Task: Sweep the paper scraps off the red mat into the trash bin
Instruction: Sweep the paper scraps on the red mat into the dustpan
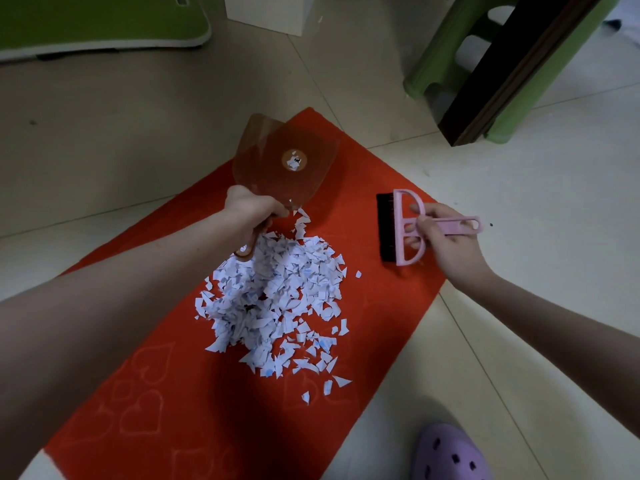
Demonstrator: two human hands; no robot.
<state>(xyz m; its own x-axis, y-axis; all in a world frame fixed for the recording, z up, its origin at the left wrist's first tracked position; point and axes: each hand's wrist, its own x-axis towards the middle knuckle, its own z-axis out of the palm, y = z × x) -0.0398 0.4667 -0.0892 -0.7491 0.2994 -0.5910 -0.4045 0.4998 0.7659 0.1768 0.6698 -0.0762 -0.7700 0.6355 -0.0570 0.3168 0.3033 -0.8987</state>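
Note:
A heap of white paper scraps [277,303] lies in the middle of the red mat [367,313], which runs diagonally across the tiled floor. My left hand [252,206] grips the handle of a see-through brownish dustpan [287,161], held tilted up above the far end of the heap; a few scraps hang near its lower edge. My right hand [446,237] holds a pink hand brush [408,226] by its handle. Its black bristles point left, near the mat's right edge, apart from the heap. No trash bin is clearly visible.
A green stool [460,46] and a dark wooden furniture leg [502,71] stand at the back right. A white box [270,12] sits at the far middle, a green board [100,26] at the far left. A purple clog [450,455] is near the mat's right side.

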